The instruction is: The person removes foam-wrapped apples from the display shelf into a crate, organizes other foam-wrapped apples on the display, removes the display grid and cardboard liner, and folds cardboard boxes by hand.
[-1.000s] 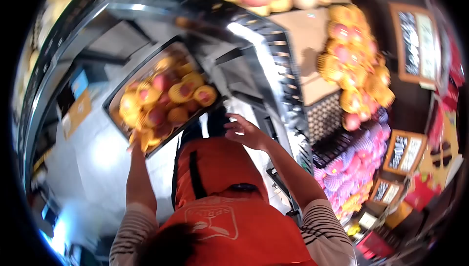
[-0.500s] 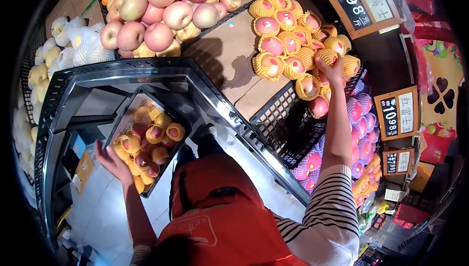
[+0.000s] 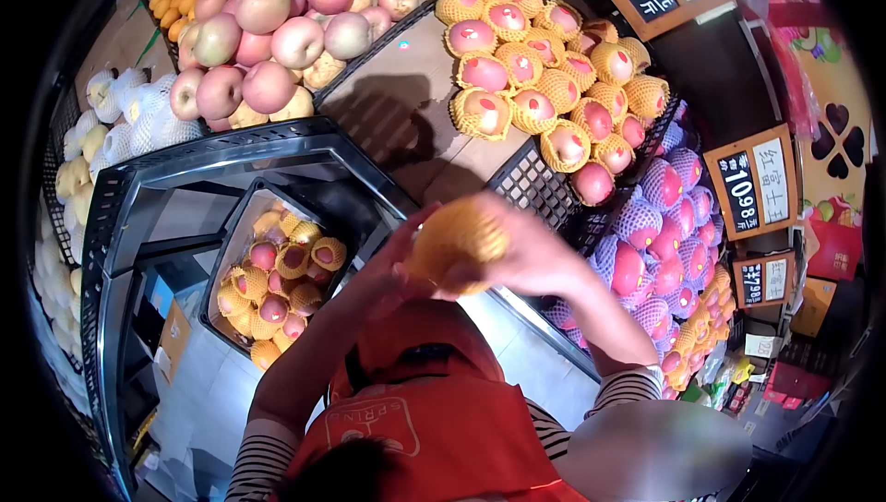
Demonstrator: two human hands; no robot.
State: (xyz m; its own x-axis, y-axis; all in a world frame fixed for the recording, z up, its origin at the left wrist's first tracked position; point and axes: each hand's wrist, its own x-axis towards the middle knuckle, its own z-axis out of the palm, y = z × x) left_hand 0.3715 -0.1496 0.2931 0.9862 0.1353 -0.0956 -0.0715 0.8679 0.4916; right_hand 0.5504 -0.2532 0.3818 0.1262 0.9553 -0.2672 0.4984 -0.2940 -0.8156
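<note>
An apple in a yellow foam net (image 3: 459, 242) is held up in front of my red apron, blurred by motion. My right hand (image 3: 535, 248) is closed round its right side. On the other side my left hand (image 3: 392, 257) grips it too, its fingers partly hidden behind the fruit. Beyond them, a pile of net-wrapped apples (image 3: 557, 91) rests on the display, partly over a black basket (image 3: 532, 190). Down to the left, a black crate (image 3: 214, 273) on the floor holds more apples in yellow nets.
Bare apples (image 3: 268, 87) are heaped at the back left, beside white-netted pears (image 3: 152, 114). Purple-netted apples (image 3: 664, 225) lie on the right below price signs (image 3: 752, 184). A black display rim (image 3: 277, 137) runs between me and the fruit.
My right hand has come from the apple pile back toward my body with a netted apple. My left hand has risen from beside the floor crate to meet it.
</note>
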